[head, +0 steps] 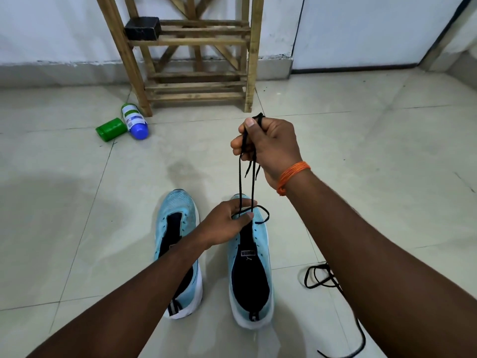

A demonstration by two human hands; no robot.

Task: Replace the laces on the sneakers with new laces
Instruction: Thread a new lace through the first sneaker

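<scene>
While the right hand [268, 148] has its grip closed on a thin black fabric lace [240, 182], the left hand [227, 223], directly below it, pinches the same lace at the front eyelets of a light blue knit sneaker [258, 293]. The twin sneaker [178, 210], left of this lower grip, shows bare eyelets. Another black lace [317, 277] lies on the tiled floor [77, 177] under the right forearm. I judge the work is early: almost every eyelet on both shoes is still waiting.

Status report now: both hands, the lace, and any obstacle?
Right hand grips black lace, raised. Left hand pinches it at right sneaker front. Second lace loose on floor, clear of both hands.
</scene>
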